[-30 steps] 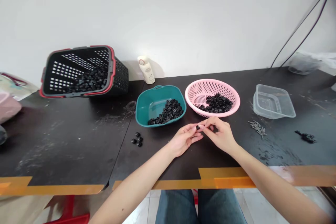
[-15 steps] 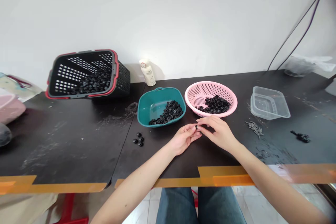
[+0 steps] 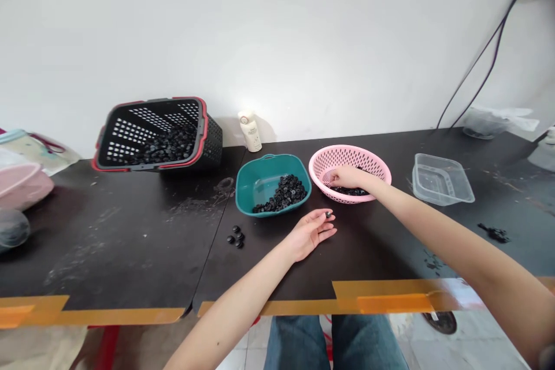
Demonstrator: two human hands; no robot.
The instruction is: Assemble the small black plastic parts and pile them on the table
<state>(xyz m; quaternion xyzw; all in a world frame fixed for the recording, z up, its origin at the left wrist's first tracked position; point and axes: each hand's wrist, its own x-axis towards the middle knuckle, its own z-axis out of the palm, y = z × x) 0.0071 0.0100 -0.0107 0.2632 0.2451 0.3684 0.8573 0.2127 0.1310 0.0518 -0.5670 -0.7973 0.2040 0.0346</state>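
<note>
1. The left hand (image 3: 310,234) lies low over the worktop (image 3: 130,254), palm turned up and fingers loosely curled. Its thumb and forefinger pinch a small black plastic piece (image 3: 328,215) at the fingertips.
2. The right hand (image 3: 349,176) reaches across into a pink perforated plastic colander (image 3: 347,155), its fingers dipped among a heap of black plastic pieces (image 3: 351,191). The hand hides part of the heap, so I cannot tell whether it is gripping one.
3. A teal plastic bowl (image 3: 271,165) with a smooth, rounded-square shape sits just left of the colander, nearly touching it. It holds a mound of similar black pieces (image 3: 281,195), which look ring-like and ridged, though they are too small to be sure.
4. Several loose black pieces (image 3: 236,237) lie in a small cluster on the matte, scuffed worktop, in front of the teal bowl and left of the left hand.
5. A black slotted plastic basket (image 3: 212,141) with a red-trimmed rim lies tilted on its side farther left, with more black pieces (image 3: 165,147) inside.
6. A clear, thin-walled plastic tub (image 3: 442,179) stands right of the colander, and a small dark clump (image 3: 494,233) lies beyond it. A white bottle (image 3: 249,133) stands against the wall.
</note>
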